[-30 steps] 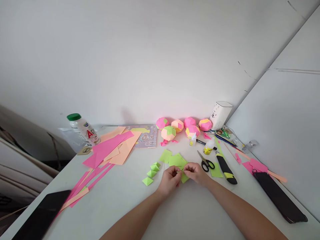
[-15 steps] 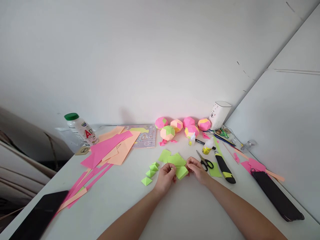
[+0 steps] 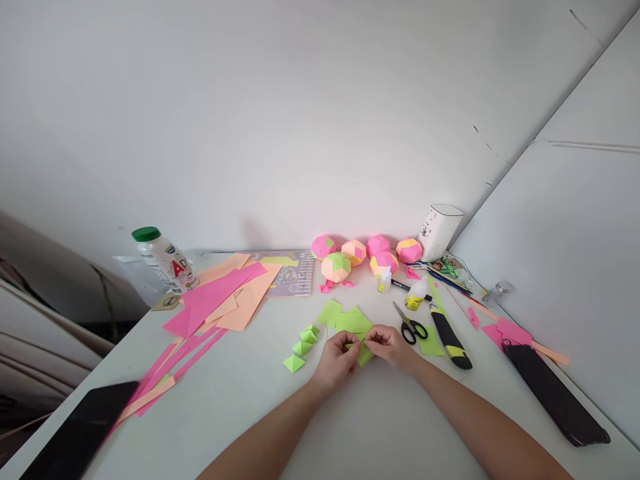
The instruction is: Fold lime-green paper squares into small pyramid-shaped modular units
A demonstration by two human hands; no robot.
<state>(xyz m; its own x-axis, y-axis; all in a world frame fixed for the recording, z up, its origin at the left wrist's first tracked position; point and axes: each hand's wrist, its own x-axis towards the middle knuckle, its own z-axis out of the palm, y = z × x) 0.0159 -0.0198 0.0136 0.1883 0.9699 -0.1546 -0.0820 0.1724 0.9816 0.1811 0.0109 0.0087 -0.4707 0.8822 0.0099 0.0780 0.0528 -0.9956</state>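
Observation:
Between my hands is a small piece of green paper (image 3: 366,355), partly hidden by the fingers. My left hand (image 3: 338,360) pinches its left side. My right hand (image 3: 389,345) has thumb and forefinger pressed together at its upper right edge. Just beyond the hands lie flat green paper sheets (image 3: 350,321). To the left of my left hand, several folded green paper pyramids (image 3: 294,363) stand in a slanting row. Black-handled scissors (image 3: 413,329) lie open-bladed to the right of my right hand.
Several faceted paper balls (image 3: 336,267) stand by the wall. Right of them are a glue bottle (image 3: 416,295), a utility knife (image 3: 451,339) and a black phone case (image 3: 555,393). Pink and orange paper (image 3: 215,300), a white bottle (image 3: 165,260) and a dark tablet (image 3: 80,430) are at left.
My hands have come closer together over the green paper piece, which is now more covered. My right hand has shifted left and slightly down.

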